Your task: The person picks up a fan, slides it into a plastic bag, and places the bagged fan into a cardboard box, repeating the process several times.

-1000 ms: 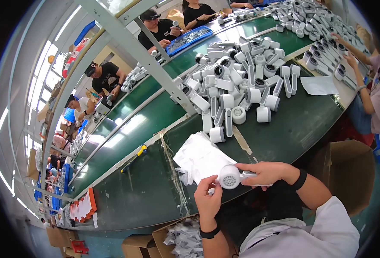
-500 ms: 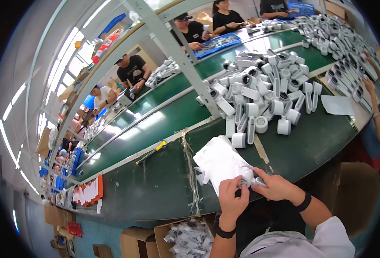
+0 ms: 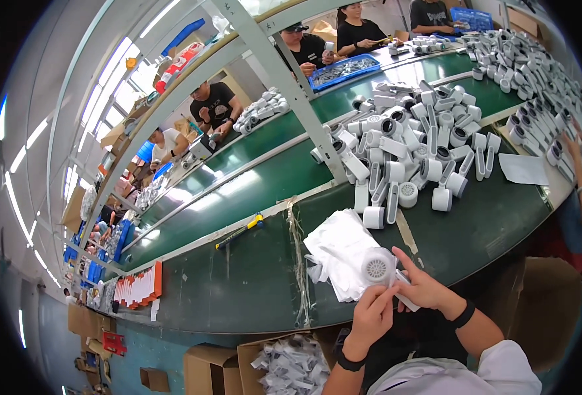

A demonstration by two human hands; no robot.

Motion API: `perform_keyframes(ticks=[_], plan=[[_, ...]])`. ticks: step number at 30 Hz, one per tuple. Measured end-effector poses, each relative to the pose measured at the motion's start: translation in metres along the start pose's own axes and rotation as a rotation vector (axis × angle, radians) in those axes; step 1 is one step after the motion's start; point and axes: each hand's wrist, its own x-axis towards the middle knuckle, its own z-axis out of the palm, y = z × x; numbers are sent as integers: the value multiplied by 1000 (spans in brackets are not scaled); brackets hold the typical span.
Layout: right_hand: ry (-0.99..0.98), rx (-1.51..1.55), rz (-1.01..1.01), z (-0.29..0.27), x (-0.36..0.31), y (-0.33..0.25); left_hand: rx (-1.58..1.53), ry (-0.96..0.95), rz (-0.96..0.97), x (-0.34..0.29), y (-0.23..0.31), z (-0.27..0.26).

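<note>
A white handheld fan [image 3: 378,268] with a round slotted grille is between my hands at the bench's near edge. My right hand [image 3: 425,287] grips its handle from the right, thumb stretched up beside the head. The fingers of my left hand [image 3: 372,315] are pinched together where head and handle meet. Thin clear film seems to lie about the fan, but its outline is hard to make out. Just beyond the fan lies a stack of thin white bags [image 3: 335,245], partly covered by it.
A big heap of similar fans [image 3: 396,146] covers the bench ahead. A yellow-handled tool [image 3: 241,230] lies left. Below stands a carton of bagged pieces [image 3: 292,362]. A metal post [image 3: 304,112] rises beyond the bench. Co-workers sit across the belt; another person's arms reach in at right.
The fan has turned so its round grille faces up in full view. My left hand has slid down and right, off the grille, to the lower edge of the head.
</note>
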Motion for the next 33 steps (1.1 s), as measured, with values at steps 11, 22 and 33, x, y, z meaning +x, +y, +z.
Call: perform_keyframes(ticks=[11, 22, 33], plan=[[121, -515, -156, 13, 3, 1, 201, 295, -193, 12, -1, 2], [64, -318, -56, 15, 2, -7, 189, 133, 62, 9, 2, 0], [185, -734, -270, 23, 2, -3, 246, 262, -156, 14, 10, -3]])
